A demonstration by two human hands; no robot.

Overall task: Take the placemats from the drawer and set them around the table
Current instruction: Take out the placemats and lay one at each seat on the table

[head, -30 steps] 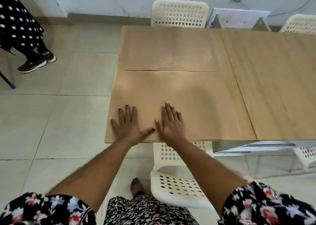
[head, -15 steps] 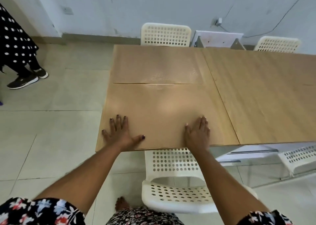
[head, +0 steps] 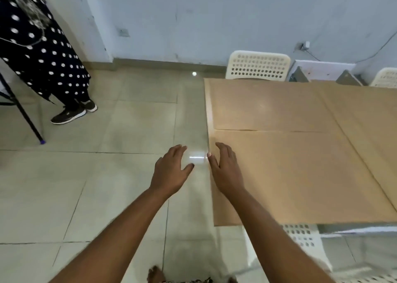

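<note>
Two tan placemats lie flat on the wooden table (head: 369,119). The near placemat (head: 300,175) covers the table's front left corner, and the far placemat (head: 268,104) lies behind it, edge to edge. My right hand (head: 225,169) rests palm down with fingers spread on the left edge of the near placemat. Just left of the table edge, my left hand (head: 171,171) hovers over the floor tiles, fingers apart and holding nothing.
A white perforated chair (head: 257,65) stands at the table's far side, another chair (head: 300,239) is tucked under the near edge. A person in a dotted dress (head: 40,53) stands at the left by a dark pole (head: 23,115). Tiled floor stretches left.
My view has swung left. Both hands left the front edge of the near placemat: the right now lies at its left edge, the left is off the table over the floor.
</note>
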